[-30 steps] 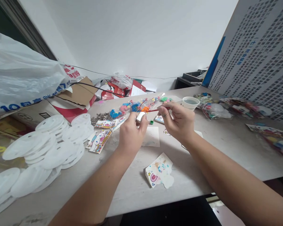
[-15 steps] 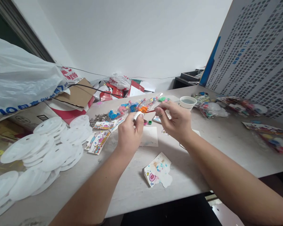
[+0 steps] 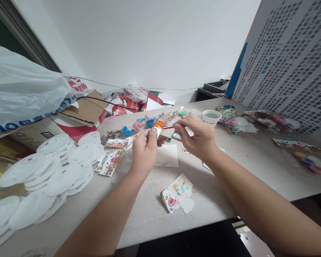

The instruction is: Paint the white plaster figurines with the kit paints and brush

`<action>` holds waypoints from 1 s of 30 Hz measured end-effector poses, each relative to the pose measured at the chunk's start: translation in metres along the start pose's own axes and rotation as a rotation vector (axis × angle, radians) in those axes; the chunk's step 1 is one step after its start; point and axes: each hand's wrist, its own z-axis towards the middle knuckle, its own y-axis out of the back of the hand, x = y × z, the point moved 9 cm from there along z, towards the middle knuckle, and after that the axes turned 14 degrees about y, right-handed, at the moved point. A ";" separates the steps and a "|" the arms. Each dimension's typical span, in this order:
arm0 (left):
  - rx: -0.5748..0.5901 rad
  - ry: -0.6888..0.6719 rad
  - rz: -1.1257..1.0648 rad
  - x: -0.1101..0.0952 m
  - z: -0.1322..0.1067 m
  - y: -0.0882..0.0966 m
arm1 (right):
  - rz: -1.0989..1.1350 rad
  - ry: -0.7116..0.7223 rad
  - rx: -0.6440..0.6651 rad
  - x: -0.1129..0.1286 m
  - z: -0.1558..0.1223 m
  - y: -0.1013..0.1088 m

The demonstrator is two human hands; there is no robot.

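Note:
My left hand [image 3: 145,148] is closed around a small white figure with an orange ridged top [image 3: 159,125]. In my right hand [image 3: 196,134] a thin red-handled paintbrush [image 3: 169,127] is pinched, its end at the orange part; the tip itself is too small to make out. Below the hands lies a white sheet [image 3: 168,156] with faint smudges. Nearer to me is a paint-stained cartoon card [image 3: 178,194]. A small green paint pot [image 3: 169,139] sits just behind my left fingers. Beyond my right hand stands a paper cup [image 3: 212,117] of greyish water.
Stacks of white discs [image 3: 66,178] cover the left side, beside cardboard boxes and a plastic bag [image 3: 26,85]. Bagged colourful pieces [image 3: 149,123] lie at the back, with more packets [image 3: 240,123] at right. Printed cartoon cards [image 3: 111,162] lie left of my hands. A printed board [image 3: 280,60] stands at right.
My left hand has turned the figure more upright, so its orange top now points up. The brush stays against it, and my right hand has shifted slightly left.

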 end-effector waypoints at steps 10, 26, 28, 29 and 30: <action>0.066 0.079 -0.216 0.020 0.008 -0.006 | 0.015 0.046 -0.038 0.005 0.002 -0.002; -0.371 0.087 -0.120 0.032 0.035 0.054 | -0.010 -0.422 0.445 -0.052 -0.048 -0.060; -0.382 0.068 -0.102 0.032 0.036 0.055 | -0.016 -0.463 0.528 -0.059 -0.056 -0.074; -0.381 0.058 -0.098 0.031 0.035 0.055 | -0.019 -0.466 0.551 -0.060 -0.058 -0.080; -0.377 0.047 -0.095 0.030 0.034 0.054 | -0.023 -0.463 0.565 -0.061 -0.059 -0.085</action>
